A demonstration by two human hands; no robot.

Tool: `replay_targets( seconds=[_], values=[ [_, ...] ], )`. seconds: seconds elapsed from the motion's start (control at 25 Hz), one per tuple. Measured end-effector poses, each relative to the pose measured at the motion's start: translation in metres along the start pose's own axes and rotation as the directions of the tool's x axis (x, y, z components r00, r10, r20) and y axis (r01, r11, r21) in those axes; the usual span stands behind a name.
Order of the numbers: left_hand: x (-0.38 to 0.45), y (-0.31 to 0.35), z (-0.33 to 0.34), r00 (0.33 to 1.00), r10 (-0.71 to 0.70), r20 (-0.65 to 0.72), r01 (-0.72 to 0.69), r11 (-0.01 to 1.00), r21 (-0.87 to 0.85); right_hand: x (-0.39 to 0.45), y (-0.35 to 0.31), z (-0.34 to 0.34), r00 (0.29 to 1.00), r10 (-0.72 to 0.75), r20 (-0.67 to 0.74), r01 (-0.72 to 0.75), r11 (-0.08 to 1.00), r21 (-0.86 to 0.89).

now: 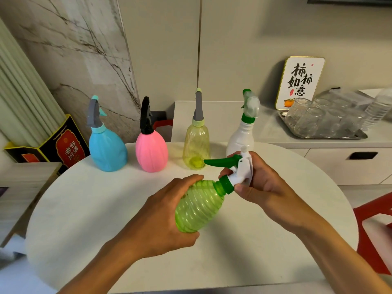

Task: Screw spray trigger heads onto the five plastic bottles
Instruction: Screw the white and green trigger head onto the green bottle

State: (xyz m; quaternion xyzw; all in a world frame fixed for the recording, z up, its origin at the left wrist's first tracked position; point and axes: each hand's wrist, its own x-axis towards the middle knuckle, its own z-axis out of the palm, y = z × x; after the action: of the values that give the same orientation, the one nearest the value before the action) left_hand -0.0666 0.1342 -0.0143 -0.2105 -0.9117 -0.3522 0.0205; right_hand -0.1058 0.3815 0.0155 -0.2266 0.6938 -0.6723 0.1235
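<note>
My left hand [167, 217] grips a ribbed green bottle [199, 206], held tilted above the round white table [106, 209], neck pointing up and right. My right hand [261, 183] is closed on the white spray head [244, 166] with its green trigger, which sits on the bottle's green collar [226, 184]. Along the table's far edge stand a blue bottle [107, 151], a pink bottle [151, 153], a clear yellow bottle [196, 147] and a white bottle [240, 139], each upright with a spray head on top.
A metal tray of glass cups [322, 122] and a framed calligraphy sign [300, 81] sit on the counter at the back right. A black and yellow box [53, 149] stands at the left. A red chair [373, 232] is by the table's right side.
</note>
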Motion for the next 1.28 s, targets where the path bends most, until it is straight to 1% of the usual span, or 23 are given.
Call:
replay_targets(
  seconds=[0.08,0.16,0.28,0.4,0.48,0.6,0.72,0.8,0.92,1.04,1.2,1.28],
  values=[
    [0.000,0.000,0.001,1.000,0.003,-0.008,-0.003,1.000,0.010,-0.001,0.002,0.002,1.000,0.017,0.001,-0.017,0.997,-0.075],
    [0.001,0.000,0.001,1.000,0.007,-0.019,-0.006,1.000,0.029,-0.001,0.003,0.003,0.999,0.009,-0.031,-0.014,0.988,-0.155],
    [0.001,0.001,0.001,0.999,0.025,-0.035,-0.022,0.996,0.087,0.001,0.001,0.007,0.997,-0.002,-0.081,-0.016,0.976,-0.215],
    [0.003,0.003,0.001,0.998,0.044,-0.052,-0.037,0.989,0.142,0.003,0.007,0.014,0.990,0.001,-0.142,-0.026,0.985,-0.171],
    [0.004,0.002,0.000,0.997,0.044,-0.066,-0.032,0.985,0.169,0.004,0.010,0.017,0.987,0.014,-0.158,-0.036,0.989,-0.142],
    [0.005,0.004,-0.001,0.997,0.036,-0.073,-0.024,0.987,0.159,0.007,0.013,0.020,0.982,0.021,-0.186,-0.031,0.998,-0.048],
    [0.003,0.005,0.003,0.997,0.034,-0.064,-0.023,0.985,0.170,0.008,0.019,0.026,0.961,-0.024,-0.277,0.003,0.997,-0.075],
    [0.004,0.003,0.002,0.996,0.023,-0.087,-0.007,0.985,0.174,0.009,0.023,0.032,0.959,-0.041,-0.281,0.017,0.996,-0.085],
    [0.007,0.002,-0.002,0.992,0.022,-0.128,0.000,0.986,0.166,0.010,0.025,0.032,0.965,-0.037,-0.261,0.028,0.999,-0.039],
    [0.006,0.004,-0.001,0.993,0.026,-0.113,-0.005,0.983,0.182,0.011,0.024,0.032,0.961,-0.049,-0.271,0.034,0.998,-0.060],
    [0.008,0.004,-0.001,0.995,0.023,-0.096,-0.007,0.985,0.170,0.012,0.025,0.032,0.953,-0.042,-0.300,0.040,0.999,-0.013],
    [0.007,0.004,0.001,0.997,0.025,-0.078,-0.011,0.984,0.178,0.012,0.024,0.034,0.944,-0.051,-0.326,0.045,0.999,-0.027]
  ],
)
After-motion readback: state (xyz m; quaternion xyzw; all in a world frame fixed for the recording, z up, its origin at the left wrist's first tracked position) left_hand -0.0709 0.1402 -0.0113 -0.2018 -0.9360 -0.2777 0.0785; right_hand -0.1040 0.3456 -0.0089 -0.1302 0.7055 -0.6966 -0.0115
